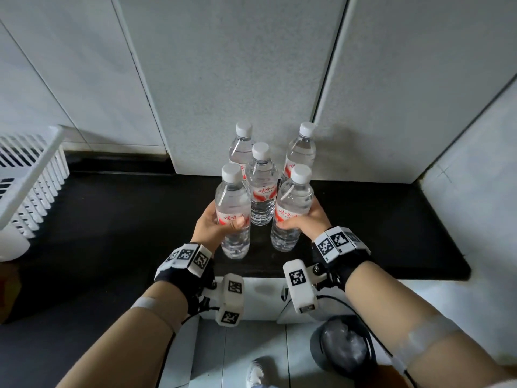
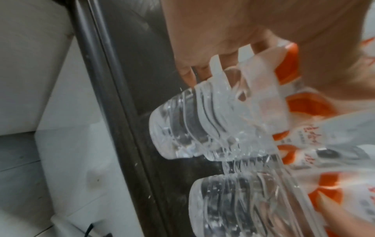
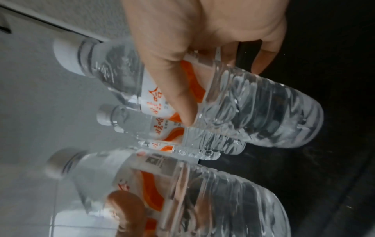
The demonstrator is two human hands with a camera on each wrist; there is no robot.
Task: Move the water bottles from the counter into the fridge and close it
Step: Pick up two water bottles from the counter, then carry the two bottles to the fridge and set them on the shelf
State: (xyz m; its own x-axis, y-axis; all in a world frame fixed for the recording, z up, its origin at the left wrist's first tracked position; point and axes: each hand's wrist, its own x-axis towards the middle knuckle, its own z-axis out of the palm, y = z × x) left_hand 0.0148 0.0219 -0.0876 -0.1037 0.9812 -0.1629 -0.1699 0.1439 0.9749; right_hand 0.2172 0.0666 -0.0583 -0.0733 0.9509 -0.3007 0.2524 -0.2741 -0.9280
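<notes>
Five clear water bottles with white caps and red-and-white labels stand grouped on the black counter (image 1: pixel 112 219). My left hand (image 1: pixel 216 222) grips the front-left bottle (image 1: pixel 232 197) around its label, thumb in front. My right hand (image 1: pixel 305 218) grips the front-right bottle (image 1: pixel 295 197) the same way. The middle bottle (image 1: pixel 261 180) and two rear bottles (image 1: pixel 242 147) (image 1: pixel 302 149) stand free. In the left wrist view, fingers (image 2: pixel 192 69) curl round the held bottle (image 2: pixel 202 125). In the right wrist view, the thumb (image 3: pixel 182 104) presses the held bottle (image 3: pixel 263 112). I cannot tell whether either bottle is lifted. No fridge shows.
A white slatted rack (image 1: pixel 30 177) sits at the counter's left end. Grey-white wall panels (image 1: pixel 237 65) rise right behind the bottles. Below the counter's front edge are a tiled floor, a dark round bin (image 1: pixel 344 348) and a shoe (image 1: pixel 257 373).
</notes>
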